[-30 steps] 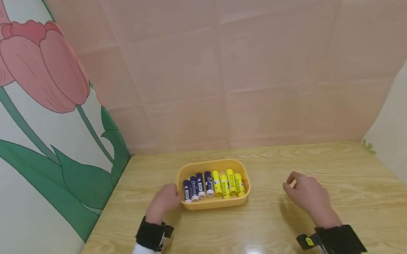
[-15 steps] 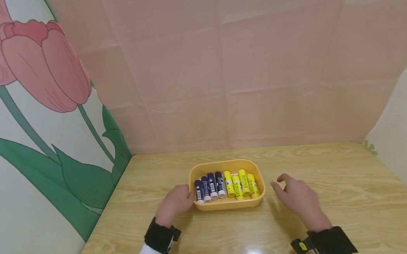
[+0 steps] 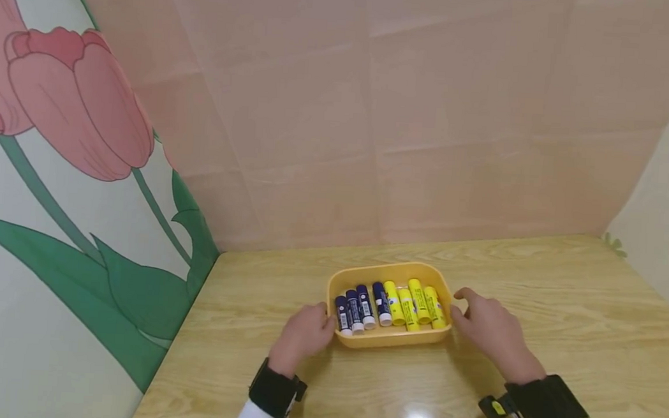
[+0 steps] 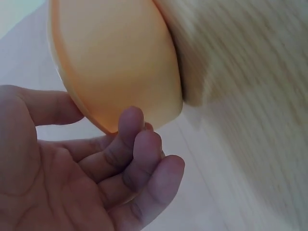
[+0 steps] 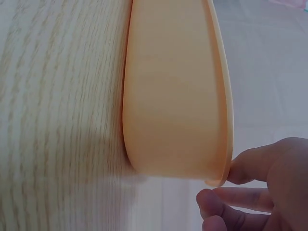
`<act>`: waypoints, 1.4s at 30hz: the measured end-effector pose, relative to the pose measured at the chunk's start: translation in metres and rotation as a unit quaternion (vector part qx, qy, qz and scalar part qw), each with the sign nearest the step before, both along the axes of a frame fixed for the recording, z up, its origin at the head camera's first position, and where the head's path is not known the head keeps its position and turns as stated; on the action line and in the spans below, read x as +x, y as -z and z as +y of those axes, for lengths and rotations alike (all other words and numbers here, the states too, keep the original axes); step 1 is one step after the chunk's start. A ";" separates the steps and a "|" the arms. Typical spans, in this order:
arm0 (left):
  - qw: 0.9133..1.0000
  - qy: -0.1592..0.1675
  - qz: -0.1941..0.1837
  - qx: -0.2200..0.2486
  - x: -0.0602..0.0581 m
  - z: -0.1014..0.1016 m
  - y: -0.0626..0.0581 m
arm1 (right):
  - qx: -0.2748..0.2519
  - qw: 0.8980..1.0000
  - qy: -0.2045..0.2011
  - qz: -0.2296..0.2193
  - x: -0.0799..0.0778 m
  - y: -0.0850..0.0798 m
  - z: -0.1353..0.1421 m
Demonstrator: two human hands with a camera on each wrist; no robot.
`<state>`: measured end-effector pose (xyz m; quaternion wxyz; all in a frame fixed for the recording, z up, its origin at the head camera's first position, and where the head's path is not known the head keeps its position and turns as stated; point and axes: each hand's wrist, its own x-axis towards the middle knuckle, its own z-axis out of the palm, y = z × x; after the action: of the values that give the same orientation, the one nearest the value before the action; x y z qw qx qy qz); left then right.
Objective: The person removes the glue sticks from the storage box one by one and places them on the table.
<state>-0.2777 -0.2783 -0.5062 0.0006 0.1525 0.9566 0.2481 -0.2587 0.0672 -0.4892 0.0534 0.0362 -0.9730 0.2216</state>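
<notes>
Head view: a smooth, round-cornered yellow tray (image 3: 392, 342) sits on the wood-grained surface (image 3: 357, 396), cylindrical blue tubes (image 3: 365, 305) and yellow tubes (image 3: 419, 302) inside. Left hand (image 3: 306, 332) pinches its rim; right hand (image 3: 491, 327) touches the opposite end, grip unclear. Creased pink sheet (image 3: 295, 104) behind.

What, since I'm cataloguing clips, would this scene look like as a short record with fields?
container: orange-yellow tray on a wooden table
contents: four dark blue tubes, four yellow tubes
left hand: grips the tray's left end
right hand: at the tray's right end, grip unclear
background: pink sheet, tulip picture at left
</notes>
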 end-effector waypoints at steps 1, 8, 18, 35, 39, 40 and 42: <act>1.000 -0.003 0.007 0.001 0.000 0.002 0.001 | 0.000 1.000 0.001 -0.002 -0.001 0.000 0.000; 0.997 -0.063 0.026 0.047 -0.004 0.011 0.006 | -0.008 1.000 0.000 -0.021 -0.010 -0.002 0.002; 0.991 -0.062 -0.012 0.114 -0.011 0.015 0.010 | -0.016 0.999 -0.012 -0.046 -0.017 -0.006 0.002; 0.996 -0.041 -0.042 0.068 -0.007 0.016 -0.004 | 0.011 0.997 -0.031 -0.076 -0.026 -0.013 0.003; 0.996 -0.050 -0.049 0.055 -0.006 0.017 -0.007 | 0.010 0.996 -0.037 -0.075 -0.029 -0.014 0.003; 0.996 -0.053 -0.047 0.048 -0.006 0.018 -0.007 | 0.009 0.997 -0.039 -0.074 -0.029 -0.014 0.002; 0.997 -0.057 -0.046 0.039 -0.007 0.019 -0.007 | 0.007 0.997 -0.042 -0.070 -0.030 -0.014 0.002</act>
<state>-0.2843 -0.2596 -0.4995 0.0243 0.0861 0.9522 0.2920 -0.2892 0.0694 -0.4750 -0.0242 0.0619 -0.9734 0.2191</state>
